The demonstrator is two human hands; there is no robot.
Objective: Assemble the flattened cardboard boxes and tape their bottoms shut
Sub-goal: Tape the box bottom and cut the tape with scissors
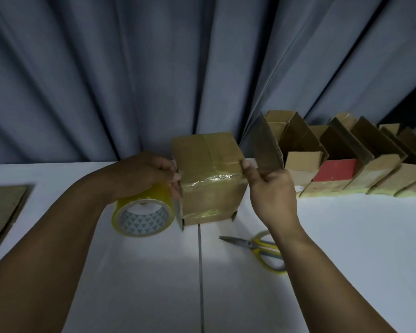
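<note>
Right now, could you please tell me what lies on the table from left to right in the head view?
flattened cardboard → tape roll → cardboard box being taped → row of assembled boxes

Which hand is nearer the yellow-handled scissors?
Right. The right hand grips the right edge of the box, with the scissors below its wrist; the left hand holds the tape roll at the box's left side.

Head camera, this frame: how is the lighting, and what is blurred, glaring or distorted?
Head view: dim overall, one bright pool on the table before the box. Head view: glare streaks on the box's tape. Head view: the flattened cardboard at far left is smeared, while the tape roll and scissors look sharp. Head view: the wide lens fans the curtain folds and darkens corners.
</note>
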